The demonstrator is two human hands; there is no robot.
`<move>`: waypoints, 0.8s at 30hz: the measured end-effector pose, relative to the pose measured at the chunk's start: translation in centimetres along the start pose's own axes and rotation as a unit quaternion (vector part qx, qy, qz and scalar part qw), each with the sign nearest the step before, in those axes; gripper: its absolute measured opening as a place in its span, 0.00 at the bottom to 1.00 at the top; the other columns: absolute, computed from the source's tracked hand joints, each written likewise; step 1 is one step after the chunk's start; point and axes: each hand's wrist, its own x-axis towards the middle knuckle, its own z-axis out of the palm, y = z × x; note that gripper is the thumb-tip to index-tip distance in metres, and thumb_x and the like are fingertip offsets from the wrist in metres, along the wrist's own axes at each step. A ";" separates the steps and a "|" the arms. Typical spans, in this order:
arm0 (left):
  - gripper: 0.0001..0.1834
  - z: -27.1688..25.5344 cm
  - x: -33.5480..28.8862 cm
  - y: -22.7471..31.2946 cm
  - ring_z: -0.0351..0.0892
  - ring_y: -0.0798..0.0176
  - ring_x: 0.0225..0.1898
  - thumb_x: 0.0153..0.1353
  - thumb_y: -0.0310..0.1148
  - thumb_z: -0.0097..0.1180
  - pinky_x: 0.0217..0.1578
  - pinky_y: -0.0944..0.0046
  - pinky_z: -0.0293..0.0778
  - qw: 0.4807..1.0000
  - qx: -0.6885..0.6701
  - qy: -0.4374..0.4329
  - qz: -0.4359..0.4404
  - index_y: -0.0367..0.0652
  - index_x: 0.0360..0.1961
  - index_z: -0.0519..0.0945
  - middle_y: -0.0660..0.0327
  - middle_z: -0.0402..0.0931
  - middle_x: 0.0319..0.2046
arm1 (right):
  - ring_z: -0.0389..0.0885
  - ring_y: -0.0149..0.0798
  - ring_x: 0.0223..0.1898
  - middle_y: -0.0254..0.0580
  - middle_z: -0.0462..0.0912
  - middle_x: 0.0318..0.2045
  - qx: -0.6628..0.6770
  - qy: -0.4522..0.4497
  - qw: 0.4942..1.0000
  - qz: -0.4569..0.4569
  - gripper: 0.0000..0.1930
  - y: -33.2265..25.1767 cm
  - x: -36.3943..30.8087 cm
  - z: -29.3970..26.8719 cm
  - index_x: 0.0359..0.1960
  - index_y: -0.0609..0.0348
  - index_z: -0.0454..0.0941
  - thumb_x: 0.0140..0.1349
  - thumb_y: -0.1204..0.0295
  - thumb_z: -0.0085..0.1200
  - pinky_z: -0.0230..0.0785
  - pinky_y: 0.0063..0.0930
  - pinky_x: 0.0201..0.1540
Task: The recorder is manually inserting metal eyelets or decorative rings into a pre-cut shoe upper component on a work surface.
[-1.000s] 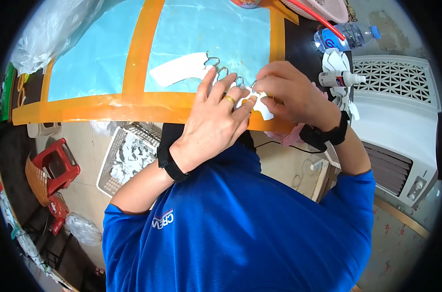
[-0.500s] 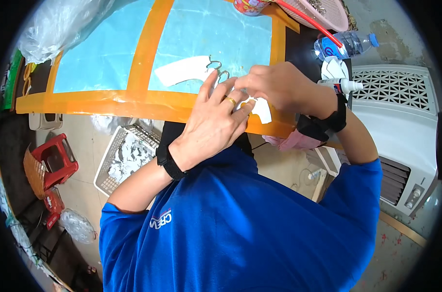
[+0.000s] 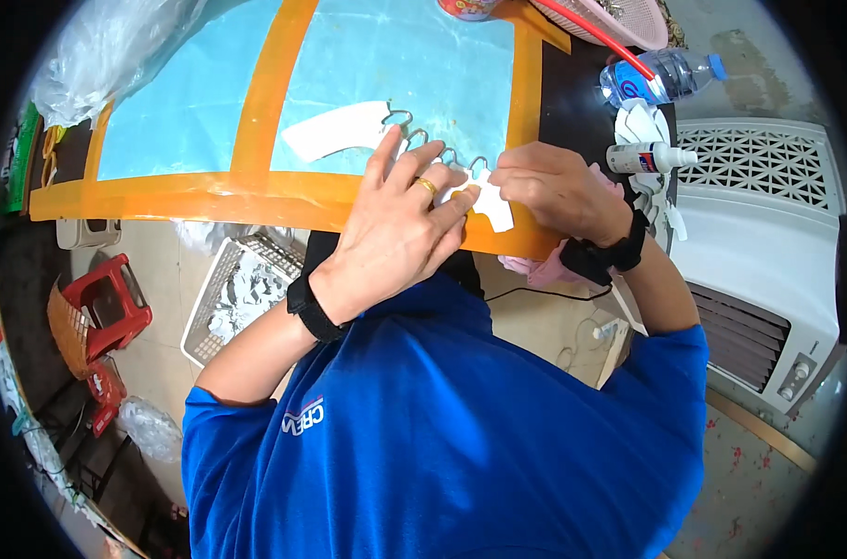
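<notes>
A curved white strip (image 3: 335, 132) lies at the near edge of the blue-covered table, with several thin metal wire loops (image 3: 401, 115) along its far side. Across its middle my left hand (image 3: 396, 210) rests flat, fingers spread and pressing it down, hiding part of it. Its right end (image 3: 496, 216) shows beyond these fingers. My right hand (image 3: 563, 191) is closed in a pinch at that end, beside the rightmost wire loop. Whatever its fingertips hold is hidden.
Orange tape (image 3: 256, 102) borders the table cover. At the right are white pieces (image 3: 640, 126), a white squeeze bottle (image 3: 642, 156), a water bottle (image 3: 666, 76) and a white appliance (image 3: 768, 233). A plastic bag (image 3: 107, 56) lies far left; a basket (image 3: 200, 321) of white pieces stands below.
My right hand has moved right, away from my left fingers, uncovering a wire loop at the strip's right end. My left hand still presses the strip, shifted slightly left in view.
</notes>
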 end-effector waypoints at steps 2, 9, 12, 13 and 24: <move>0.19 -0.2 0.0 0.0 0.74 0.50 0.68 0.61 0.33 0.67 0.78 0.35 0.56 1.000 -0.002 -0.004 -0.004 0.52 0.54 0.90 0.64 0.82 0.55 | 0.86 0.52 0.46 0.46 0.83 0.45 0.006 0.004 1.000 0.003 0.18 0.1 -0.2 0.1 0.52 0.56 0.75 0.61 0.73 0.62 0.83 0.40 0.45; 0.18 -0.1 0.1 0.1 0.74 0.50 0.68 0.60 0.33 0.68 0.78 0.34 0.56 1.000 -0.009 -0.005 -0.013 0.54 0.53 0.90 0.64 0.82 0.55 | 0.87 0.51 0.43 0.47 0.82 0.41 0.014 0.012 1.000 0.025 0.20 -0.5 0.5 0.3 0.51 0.57 0.74 0.57 0.74 0.63 0.84 0.39 0.43; 0.18 0.0 0.1 0.0 0.74 0.50 0.68 0.60 0.33 0.68 0.77 0.34 0.56 1.000 -0.010 -0.003 -0.012 0.54 0.53 0.90 0.65 0.82 0.55 | 0.86 0.51 0.43 0.46 0.81 0.40 -0.011 -0.019 0.997 0.071 0.19 -1.0 0.5 0.0 0.51 0.57 0.74 0.58 0.74 0.62 0.84 0.38 0.42; 0.18 0.0 0.2 0.0 0.74 0.50 0.68 0.60 0.33 0.68 0.77 0.34 0.56 1.000 -0.009 -0.003 -0.012 0.54 0.53 0.90 0.65 0.82 0.55 | 0.86 0.50 0.43 0.46 0.81 0.40 -0.022 -0.033 0.995 0.092 0.18 -1.2 0.4 0.0 0.50 0.58 0.74 0.58 0.74 0.62 0.84 0.38 0.42; 0.22 -0.2 0.2 0.3 0.70 0.47 0.70 0.60 0.34 0.71 0.77 0.32 0.56 0.999 0.031 -0.019 -0.006 0.55 0.56 0.89 0.66 0.81 0.58 | 0.84 0.48 0.39 0.45 0.80 0.38 -0.020 0.017 0.994 0.107 0.14 -1.8 0.4 0.1 0.50 0.59 0.78 0.64 0.75 0.62 0.79 0.37 0.38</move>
